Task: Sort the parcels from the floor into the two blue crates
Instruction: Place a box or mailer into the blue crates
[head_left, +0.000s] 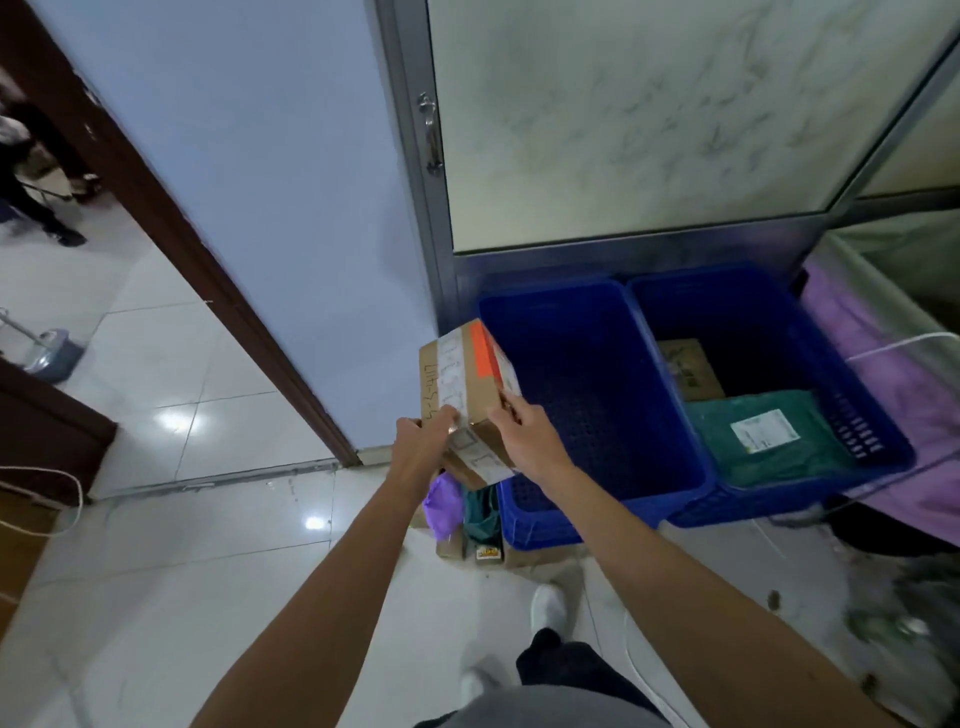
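Beside the left crate (545, 294), the parcel (466, 375) was gripped by curled fingers: left hand (422, 441) at its near corner, right hand (525, 427) on its right edge.

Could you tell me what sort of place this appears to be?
Likely an indoor hallway or back room: glossy floor tiles, a frosted metal-framed door, plus left blue crate and right blue crate.

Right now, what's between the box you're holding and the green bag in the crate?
The left blue crate, apparently empty, separates box and green bag; head view.
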